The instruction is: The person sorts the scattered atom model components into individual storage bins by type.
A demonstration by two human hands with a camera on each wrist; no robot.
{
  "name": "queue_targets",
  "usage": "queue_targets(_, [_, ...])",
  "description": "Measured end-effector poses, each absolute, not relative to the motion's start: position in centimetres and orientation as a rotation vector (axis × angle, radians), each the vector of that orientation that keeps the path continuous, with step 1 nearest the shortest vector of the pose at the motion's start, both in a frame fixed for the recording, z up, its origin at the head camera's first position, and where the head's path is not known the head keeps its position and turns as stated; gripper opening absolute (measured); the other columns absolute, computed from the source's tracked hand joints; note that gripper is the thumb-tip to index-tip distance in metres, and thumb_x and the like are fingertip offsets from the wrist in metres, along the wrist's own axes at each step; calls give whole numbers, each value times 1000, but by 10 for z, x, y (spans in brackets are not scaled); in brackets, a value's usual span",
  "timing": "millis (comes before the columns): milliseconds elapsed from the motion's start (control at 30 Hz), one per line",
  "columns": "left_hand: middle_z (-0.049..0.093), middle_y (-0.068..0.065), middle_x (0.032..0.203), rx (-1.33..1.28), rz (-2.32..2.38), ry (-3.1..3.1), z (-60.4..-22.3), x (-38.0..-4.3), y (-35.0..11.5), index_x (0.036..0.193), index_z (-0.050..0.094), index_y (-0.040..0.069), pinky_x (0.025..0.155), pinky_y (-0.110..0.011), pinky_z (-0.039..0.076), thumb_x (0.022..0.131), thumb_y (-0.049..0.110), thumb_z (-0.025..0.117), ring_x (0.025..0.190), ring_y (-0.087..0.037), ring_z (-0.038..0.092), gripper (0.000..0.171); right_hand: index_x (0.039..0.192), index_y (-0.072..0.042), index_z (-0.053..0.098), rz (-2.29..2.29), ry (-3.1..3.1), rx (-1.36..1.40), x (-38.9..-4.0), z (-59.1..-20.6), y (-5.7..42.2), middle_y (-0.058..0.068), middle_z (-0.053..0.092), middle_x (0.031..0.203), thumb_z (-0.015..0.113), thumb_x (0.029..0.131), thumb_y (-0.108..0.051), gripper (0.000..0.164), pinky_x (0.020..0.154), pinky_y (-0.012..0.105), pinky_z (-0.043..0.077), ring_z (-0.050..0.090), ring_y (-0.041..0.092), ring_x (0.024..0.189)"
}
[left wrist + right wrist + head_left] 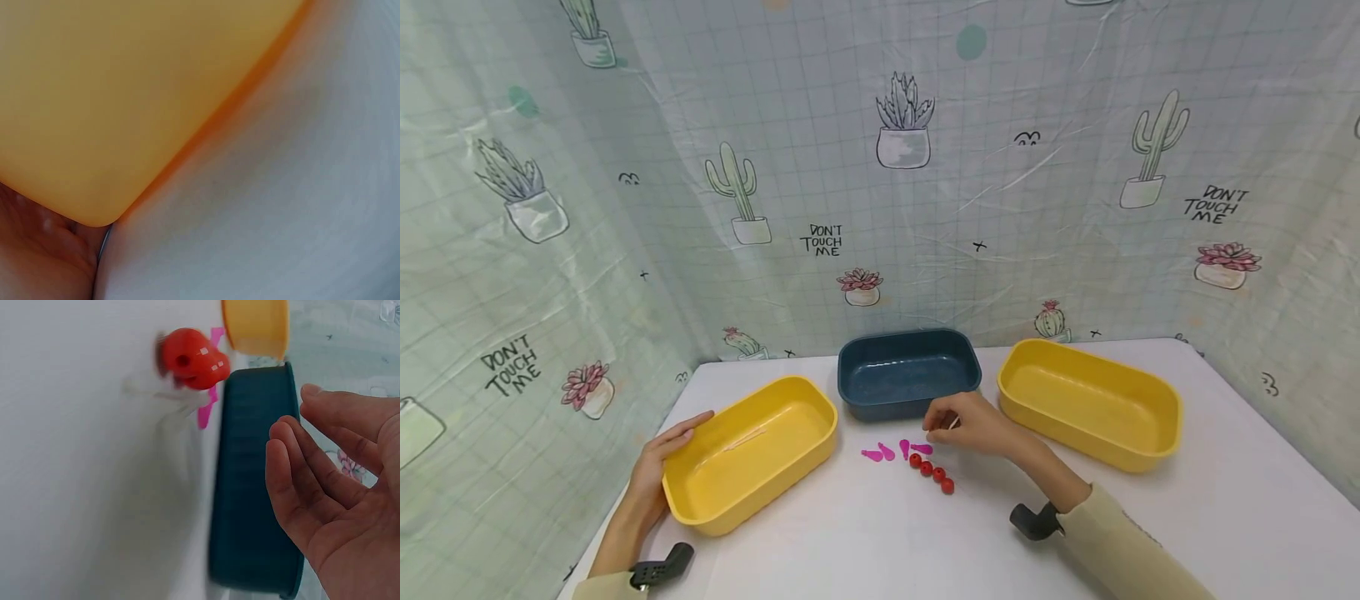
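My left hand [647, 471] rests against the left side of a yellow tray [775, 479], its fingers straight along the outer wall. Thin pale sticks [745, 439] lie inside that tray. In the left wrist view the tray's wall [125, 112] hides most of the hand. My right hand [966, 423] is just above the table, its fingers bent, beside several small pink teardrop-shaped pieces [904, 448]. No held thing shows between its fingers in the right wrist view. Several red beads [938, 475] form a slanting row near the pink pieces. Something whitish and blurred [169, 397] appears beside the beads.
A dark blue tray [883, 412] stands at the back middle, just behind the pink pieces. Another yellow tray [1075, 429] is at the back right, beyond my right forearm. A patterned curtain [925, 208] hangs behind the white table [850, 550].
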State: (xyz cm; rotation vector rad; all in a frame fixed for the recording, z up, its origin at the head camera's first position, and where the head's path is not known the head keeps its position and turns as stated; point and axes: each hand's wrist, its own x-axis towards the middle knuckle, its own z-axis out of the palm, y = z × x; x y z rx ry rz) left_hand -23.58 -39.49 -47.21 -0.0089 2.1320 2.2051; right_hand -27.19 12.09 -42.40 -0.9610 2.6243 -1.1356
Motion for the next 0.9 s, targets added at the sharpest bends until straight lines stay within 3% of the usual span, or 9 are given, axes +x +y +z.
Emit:
queue_targets(467, [65,23,134,0,2223,2102,-470,-236,-395,156,46,11,99,-18,54,111,30,43,122,4,64,48,99,-16,75,-1069,2565,-829,-256,-452,160,-9,73,92,78,92,-18,8,76,17,56,63,8,81])
queue_targets(900, [62,27,133,-54,2168,2156,-469,-236,-394,158,41,11,98,-15,53,111,34,43,120,9,61,52,98,-15,76,-1107,2531,-802,-252,-460,159,-8,70,84,80,90,-18,9,71,18,54,59,8,76])
